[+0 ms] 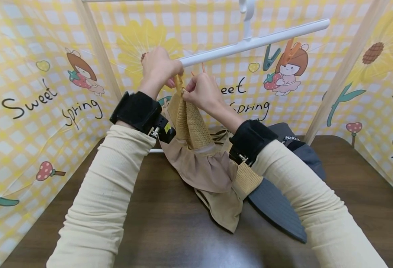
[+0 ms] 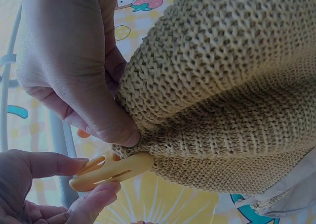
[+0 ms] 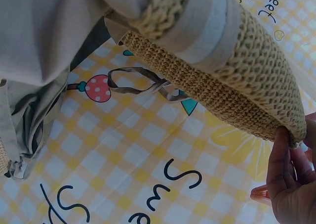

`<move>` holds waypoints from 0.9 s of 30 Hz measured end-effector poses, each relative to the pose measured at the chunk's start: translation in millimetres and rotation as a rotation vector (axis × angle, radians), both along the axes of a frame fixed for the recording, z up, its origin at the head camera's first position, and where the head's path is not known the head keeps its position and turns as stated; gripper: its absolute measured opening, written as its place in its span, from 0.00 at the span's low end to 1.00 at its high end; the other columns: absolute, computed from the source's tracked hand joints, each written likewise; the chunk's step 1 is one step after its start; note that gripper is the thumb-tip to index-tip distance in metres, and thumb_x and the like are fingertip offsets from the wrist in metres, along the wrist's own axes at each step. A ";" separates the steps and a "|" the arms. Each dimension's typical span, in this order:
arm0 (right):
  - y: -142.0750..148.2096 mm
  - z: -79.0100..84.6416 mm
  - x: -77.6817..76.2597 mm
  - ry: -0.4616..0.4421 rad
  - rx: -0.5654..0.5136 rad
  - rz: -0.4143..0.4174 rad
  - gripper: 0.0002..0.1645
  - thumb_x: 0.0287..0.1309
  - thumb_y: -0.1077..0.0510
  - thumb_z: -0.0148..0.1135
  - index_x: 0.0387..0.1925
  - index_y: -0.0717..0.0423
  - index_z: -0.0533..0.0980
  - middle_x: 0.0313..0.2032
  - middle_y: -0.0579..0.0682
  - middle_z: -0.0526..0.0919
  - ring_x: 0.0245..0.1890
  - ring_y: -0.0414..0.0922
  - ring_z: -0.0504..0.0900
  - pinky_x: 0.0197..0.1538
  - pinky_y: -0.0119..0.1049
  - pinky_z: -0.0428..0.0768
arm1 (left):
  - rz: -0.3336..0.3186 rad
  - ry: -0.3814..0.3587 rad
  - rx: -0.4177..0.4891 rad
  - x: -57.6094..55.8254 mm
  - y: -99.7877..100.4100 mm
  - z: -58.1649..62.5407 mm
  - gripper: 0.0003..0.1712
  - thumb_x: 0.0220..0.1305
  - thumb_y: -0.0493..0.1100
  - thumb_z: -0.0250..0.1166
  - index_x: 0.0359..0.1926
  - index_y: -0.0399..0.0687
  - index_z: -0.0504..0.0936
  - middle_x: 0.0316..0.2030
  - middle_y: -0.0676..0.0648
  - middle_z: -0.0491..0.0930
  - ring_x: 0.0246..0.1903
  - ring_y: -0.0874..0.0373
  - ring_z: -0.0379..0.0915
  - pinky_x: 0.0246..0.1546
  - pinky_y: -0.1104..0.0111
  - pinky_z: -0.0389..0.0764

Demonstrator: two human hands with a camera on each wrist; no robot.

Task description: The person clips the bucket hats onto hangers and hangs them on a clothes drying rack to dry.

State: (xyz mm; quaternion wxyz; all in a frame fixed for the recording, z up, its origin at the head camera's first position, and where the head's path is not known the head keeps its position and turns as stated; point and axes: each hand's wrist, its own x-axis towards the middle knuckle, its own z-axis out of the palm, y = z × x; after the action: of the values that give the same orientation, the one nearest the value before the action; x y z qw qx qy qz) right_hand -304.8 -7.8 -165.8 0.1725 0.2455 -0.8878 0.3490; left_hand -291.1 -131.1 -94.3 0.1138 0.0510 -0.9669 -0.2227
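Note:
My left hand (image 1: 161,70) is raised under the left end of the white hanger (image 1: 256,44). Its thumb and fingers pinch a yellow clothespin (image 2: 113,170), whose tip meets the knit edge of a beige sun hat (image 2: 217,90). Beside it, my right hand (image 1: 204,91) pinches that same edge between thumb and fingertips. From there the hat hangs in folds, its ruffled brown fabric brim (image 1: 203,167) trailing down toward the table. In the right wrist view, the right fingers (image 3: 284,159) grip the knit corner.
A green clothespin (image 1: 271,57) and an orange clothespin (image 1: 290,52) hang near the hanger's right end. A dark grey cap (image 1: 280,130) and a grey brim (image 1: 276,208) lie on the brown table (image 1: 163,223). Wooden posts (image 1: 99,48) stand before the checked backdrop.

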 end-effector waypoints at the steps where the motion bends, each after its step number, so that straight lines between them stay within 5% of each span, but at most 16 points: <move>1: 0.0 -0.2 0.2 0.004 -0.002 -0.002 0.07 0.49 0.61 0.62 0.30 0.59 0.83 0.32 0.52 0.87 0.27 0.42 0.83 0.31 0.29 0.78 | 0.002 0.001 0.000 0.2 0.2 0.0 0.08 0.56 0.46 0.59 0.25 0.48 0.74 0.00 0.59 0.65 0.05 0.69 0.67 0.60 0.67 0.63; 12: -0.6 -0.9 0.8 0.028 -0.025 0.010 0.08 0.50 0.62 0.59 0.29 0.58 0.84 0.30 0.52 0.87 0.25 0.41 0.80 0.28 0.26 0.74 | 0.002 -0.010 -0.001 1.4 0.6 -0.2 0.09 0.56 0.46 0.59 0.24 0.48 0.74 0.00 0.59 0.65 0.05 0.68 0.68 0.55 0.67 0.68; 20: -1.9 2.9 0.3 0.065 -0.048 0.036 0.08 0.49 0.64 0.59 0.27 0.60 0.84 0.29 0.53 0.87 0.25 0.42 0.81 0.30 0.27 0.75 | -0.023 0.016 -0.027 4.4 -0.5 1.8 0.10 0.57 0.46 0.57 0.23 0.48 0.75 0.00 0.60 0.65 0.05 0.70 0.66 0.60 0.65 0.63; 27: -2.3 2.6 -0.5 0.062 -0.047 0.046 0.08 0.49 0.64 0.59 0.28 0.60 0.84 0.29 0.53 0.87 0.24 0.41 0.81 0.32 0.27 0.77 | -0.008 0.000 -0.022 2.4 -0.4 2.6 0.09 0.57 0.46 0.59 0.24 0.48 0.74 0.00 0.59 0.66 0.05 0.69 0.68 0.52 0.69 0.69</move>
State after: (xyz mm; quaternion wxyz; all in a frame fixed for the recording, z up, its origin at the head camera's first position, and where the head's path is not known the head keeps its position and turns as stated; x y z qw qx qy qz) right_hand -305.4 -10.1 -163.2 0.1978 0.2724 -0.8676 0.3660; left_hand -288.7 -131.5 -91.7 0.1136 0.0457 -0.9694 -0.2127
